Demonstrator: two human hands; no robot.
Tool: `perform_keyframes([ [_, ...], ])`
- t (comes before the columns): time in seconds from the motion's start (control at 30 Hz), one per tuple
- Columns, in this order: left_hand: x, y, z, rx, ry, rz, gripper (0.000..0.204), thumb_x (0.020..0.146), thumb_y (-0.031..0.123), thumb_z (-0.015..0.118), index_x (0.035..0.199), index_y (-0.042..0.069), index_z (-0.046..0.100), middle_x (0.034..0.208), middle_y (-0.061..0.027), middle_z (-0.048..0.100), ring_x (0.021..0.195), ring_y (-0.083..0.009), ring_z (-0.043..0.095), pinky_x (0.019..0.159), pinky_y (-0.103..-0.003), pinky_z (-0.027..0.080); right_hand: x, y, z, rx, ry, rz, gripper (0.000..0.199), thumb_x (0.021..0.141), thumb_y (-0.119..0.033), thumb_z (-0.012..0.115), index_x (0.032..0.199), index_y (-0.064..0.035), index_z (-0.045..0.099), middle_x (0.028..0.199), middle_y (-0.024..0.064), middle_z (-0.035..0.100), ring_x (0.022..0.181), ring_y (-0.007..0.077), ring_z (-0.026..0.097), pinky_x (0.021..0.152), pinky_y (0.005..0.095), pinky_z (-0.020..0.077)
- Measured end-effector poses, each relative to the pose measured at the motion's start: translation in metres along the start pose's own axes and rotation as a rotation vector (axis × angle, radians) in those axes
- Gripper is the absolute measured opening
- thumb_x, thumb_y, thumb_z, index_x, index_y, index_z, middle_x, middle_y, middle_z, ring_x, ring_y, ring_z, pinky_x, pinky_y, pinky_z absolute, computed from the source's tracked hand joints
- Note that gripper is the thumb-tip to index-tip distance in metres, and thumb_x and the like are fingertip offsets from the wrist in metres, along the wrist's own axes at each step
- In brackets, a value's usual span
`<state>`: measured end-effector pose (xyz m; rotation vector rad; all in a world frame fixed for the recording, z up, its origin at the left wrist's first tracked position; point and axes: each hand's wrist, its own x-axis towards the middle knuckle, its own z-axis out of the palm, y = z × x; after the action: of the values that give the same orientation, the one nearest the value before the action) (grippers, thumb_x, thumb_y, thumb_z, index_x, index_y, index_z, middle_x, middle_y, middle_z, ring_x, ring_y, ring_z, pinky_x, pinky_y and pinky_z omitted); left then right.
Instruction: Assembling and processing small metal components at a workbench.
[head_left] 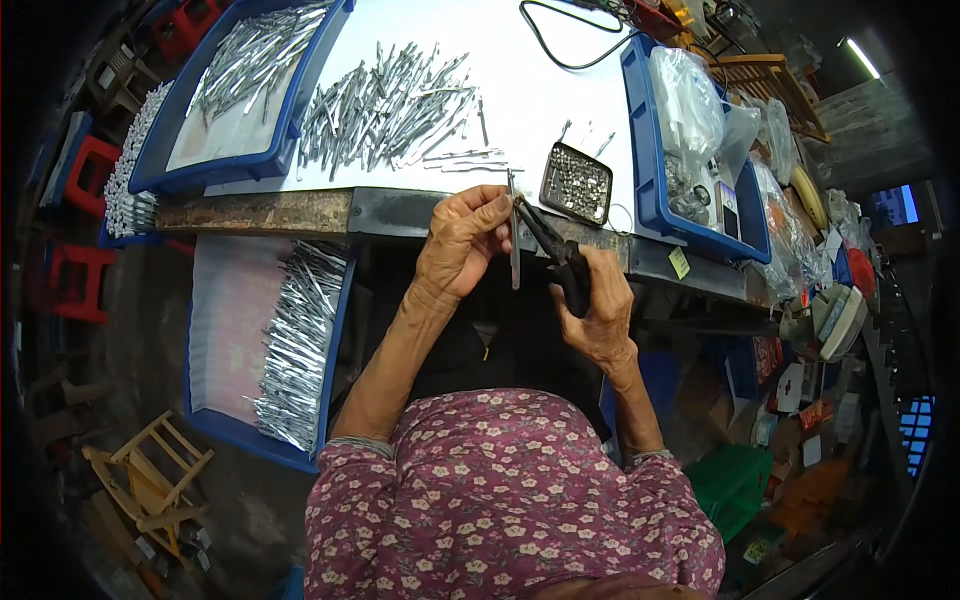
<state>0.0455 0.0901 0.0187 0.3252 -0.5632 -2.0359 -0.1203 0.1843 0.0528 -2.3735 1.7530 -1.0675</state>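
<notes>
a thin metal strip (514, 240) is pinched upright between the fingers of the left hand (462, 243), just in front of the near edge of the white table (520, 90). black-handled pliers (553, 255) are gripped in the closed right hand (598, 305), their tips laid against the strip near its top. a small dark tray of metal bits (576, 183) is seen just beyond the hands, a loose heap of metal strips (390, 105) farther left, and blue bins (240, 95) of the same strips at far left and near left.
</notes>
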Motion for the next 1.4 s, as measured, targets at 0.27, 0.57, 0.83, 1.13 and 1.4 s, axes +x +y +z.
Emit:
perform_keyframes([
  [0.27,-0.002,-0.004,0.002,0.020,0.015,-0.047,0.014,0.083,0.008,0.057,0.093,-0.002,0.057,0.075,-0.0034,0.058,0.059,-0.0077,0.050,0.051,-0.020,0.042,-0.010,0.004,0.001,-0.042,0.000,-0.014,0.045,0.063,0.001,0.065,0.104,0.0030,0.046,0.083,0.0183,0.050,0.073,0.0338,0.052,0.063,0.0370,0.0427],
  [0.57,-0.004,-0.007,0.003,0.068,-0.035,-0.010,0.014,0.083,0.010,0.057,0.091,-0.001,0.055,0.073,-0.0026,0.055,0.059,-0.0078,0.048,0.051,-0.020,0.042,-0.019,0.002,0.003,0.071,-0.084,0.100,0.044,0.063,0.001,0.065,0.103,0.0027,0.046,0.083,0.0187,0.050,0.073,0.0340,0.053,0.065,0.0375,0.0424],
  [0.83,-0.009,-0.016,0.023,0.873,0.095,0.518,0.006,0.082,0.002,0.053,0.081,-0.002,0.049,0.065,-0.0071,0.052,0.053,-0.0139,0.050,0.049,-0.024,0.041,-0.016,-0.018,-0.016,0.566,-0.307,0.536,0.037,0.064,-0.017,0.068,0.093,-0.0010,0.051,0.071,0.0009,0.045,0.064,0.0096,0.043,0.056,0.0242,0.0346],
  [1.13,-0.006,0.000,0.021,1.708,-0.395,1.145,0.018,0.069,-0.007,0.057,0.085,-0.003,0.050,0.078,-0.0130,0.054,0.066,-0.0267,0.055,0.061,-0.035,0.044,-0.031,-0.003,-0.029,1.149,-0.492,0.745,0.036,0.062,-0.018,0.067,0.090,0.0008,0.055,0.069,0.0002,0.046,0.061,0.0064,0.041,0.053,0.0203,0.0323],
  [1.4,0.022,0.016,0.015,2.043,-0.024,0.988,0.008,0.075,-0.002,0.052,0.083,-0.001,0.051,0.072,-0.0130,0.054,0.065,-0.0264,0.054,0.069,-0.037,0.041,-0.040,-0.004,-0.005,1.356,-0.366,0.850,0.041,0.066,-0.020,0.066,0.097,0.0034,0.051,0.073,0.0027,0.048,0.059,0.0078,0.043,0.050,0.0208,0.0331],
])
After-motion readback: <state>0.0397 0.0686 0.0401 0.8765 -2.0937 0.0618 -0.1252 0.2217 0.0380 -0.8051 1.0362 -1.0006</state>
